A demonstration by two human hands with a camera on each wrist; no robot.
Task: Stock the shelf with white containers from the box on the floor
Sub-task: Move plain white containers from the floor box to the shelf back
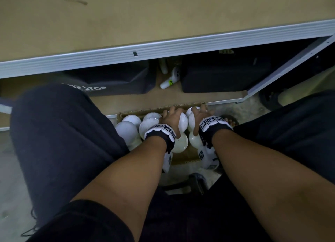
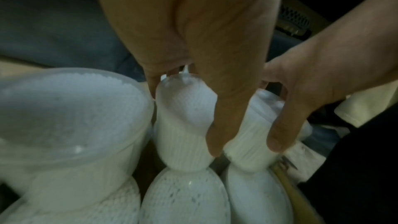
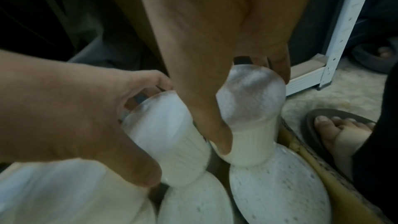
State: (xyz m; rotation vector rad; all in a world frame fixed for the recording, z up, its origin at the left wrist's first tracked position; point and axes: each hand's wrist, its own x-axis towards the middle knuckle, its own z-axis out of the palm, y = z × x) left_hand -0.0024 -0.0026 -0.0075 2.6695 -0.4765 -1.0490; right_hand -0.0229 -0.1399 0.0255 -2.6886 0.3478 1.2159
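A cardboard box (image 1: 159,109) on the floor holds several white containers (image 1: 126,131) with ribbed sides and cloudy tops. My left hand (image 1: 171,116) grips one container (image 1: 183,124) from above; in the left wrist view the left hand (image 2: 185,117) has its thumb and fingers curled round that container (image 2: 183,144). Right beside it, my right hand (image 1: 201,114) grips a neighbouring container (image 1: 191,121). In the right wrist view the right hand (image 3: 252,106) wraps that container (image 3: 254,142). Both containers still sit among the others in the box.
The shelf (image 1: 163,47) has a white front rail above the box and a brown board. Under it lie black bags (image 1: 117,78) and white bottles (image 1: 169,80). A white upright (image 3: 344,23) stands at the right. A sandalled foot (image 3: 336,129) is beside the box.
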